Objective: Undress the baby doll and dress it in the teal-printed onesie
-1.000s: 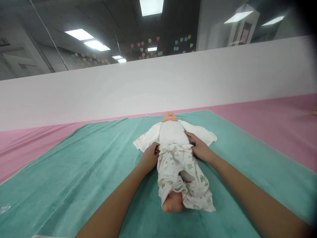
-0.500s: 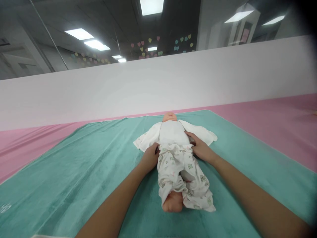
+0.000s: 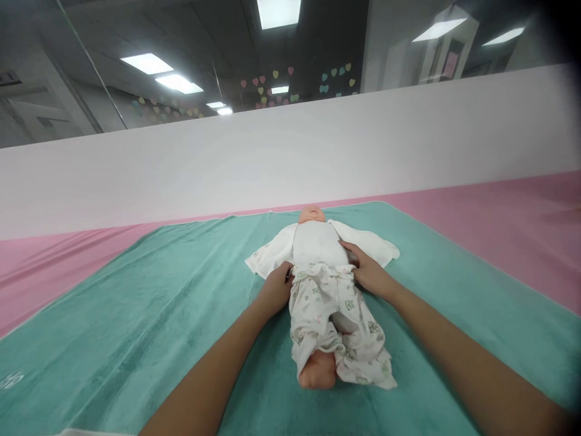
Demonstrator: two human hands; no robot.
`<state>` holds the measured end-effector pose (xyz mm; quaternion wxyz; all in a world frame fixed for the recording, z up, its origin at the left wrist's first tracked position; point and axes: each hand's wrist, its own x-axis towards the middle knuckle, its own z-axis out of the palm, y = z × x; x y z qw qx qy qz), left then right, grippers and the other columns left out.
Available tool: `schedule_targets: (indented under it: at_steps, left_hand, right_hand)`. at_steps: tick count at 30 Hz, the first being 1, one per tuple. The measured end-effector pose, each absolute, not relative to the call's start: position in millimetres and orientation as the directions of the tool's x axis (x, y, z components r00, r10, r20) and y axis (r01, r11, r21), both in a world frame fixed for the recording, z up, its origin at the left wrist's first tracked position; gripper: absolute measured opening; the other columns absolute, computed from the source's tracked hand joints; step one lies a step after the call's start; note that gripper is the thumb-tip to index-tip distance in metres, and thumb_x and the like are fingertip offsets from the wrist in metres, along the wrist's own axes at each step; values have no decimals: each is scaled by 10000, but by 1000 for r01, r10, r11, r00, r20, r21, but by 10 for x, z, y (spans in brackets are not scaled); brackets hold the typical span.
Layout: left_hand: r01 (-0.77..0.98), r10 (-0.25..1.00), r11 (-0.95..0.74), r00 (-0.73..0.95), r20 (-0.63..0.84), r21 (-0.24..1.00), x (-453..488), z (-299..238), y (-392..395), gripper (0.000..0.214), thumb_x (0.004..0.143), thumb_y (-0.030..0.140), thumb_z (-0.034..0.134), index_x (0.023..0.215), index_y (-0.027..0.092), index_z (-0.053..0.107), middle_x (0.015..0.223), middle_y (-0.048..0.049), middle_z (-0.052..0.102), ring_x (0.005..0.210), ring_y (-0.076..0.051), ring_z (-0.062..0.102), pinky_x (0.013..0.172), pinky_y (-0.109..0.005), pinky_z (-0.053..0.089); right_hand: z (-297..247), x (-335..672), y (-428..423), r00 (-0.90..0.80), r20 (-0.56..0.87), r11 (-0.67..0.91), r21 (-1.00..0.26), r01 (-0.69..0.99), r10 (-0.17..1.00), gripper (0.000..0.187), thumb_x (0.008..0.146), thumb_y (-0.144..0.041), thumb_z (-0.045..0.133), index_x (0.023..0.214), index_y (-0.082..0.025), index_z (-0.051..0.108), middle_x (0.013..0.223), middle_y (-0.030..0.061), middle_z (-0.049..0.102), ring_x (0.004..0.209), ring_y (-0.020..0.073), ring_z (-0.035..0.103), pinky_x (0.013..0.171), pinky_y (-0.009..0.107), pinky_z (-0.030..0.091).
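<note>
A baby doll (image 3: 313,242) lies on its back on a teal towel (image 3: 158,315), head away from me. It wears a white top and printed white trousers (image 3: 333,321); one bare foot (image 3: 316,376) pokes out of the left leg. My left hand (image 3: 275,289) grips the trouser waistband at the doll's left hip, fingers curled. On the other hip my right hand (image 3: 368,272) pinches the same waistband.
The towel lies on a pink padded surface (image 3: 499,224). Behind it runs a low white wall (image 3: 290,157), topped by glass panels with heart stickers.
</note>
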<state>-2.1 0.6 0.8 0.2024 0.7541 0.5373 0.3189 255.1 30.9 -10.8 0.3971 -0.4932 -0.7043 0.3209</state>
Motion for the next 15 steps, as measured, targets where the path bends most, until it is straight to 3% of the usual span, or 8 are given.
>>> schedule_targets:
  at_steps: [15]
  left_hand:
    - [677,949,-316,219,228,664,-9,63,-33,93,848,244,427,822,194,501,818,-18,608,729,-151,522,613,-254,369]
  right_hand:
    - [-75,2541,286,-204,248,315,-839,444,947,732,679,-82,443,1369,-294,324,1373,31,427,1139,233,510,962,426,421]
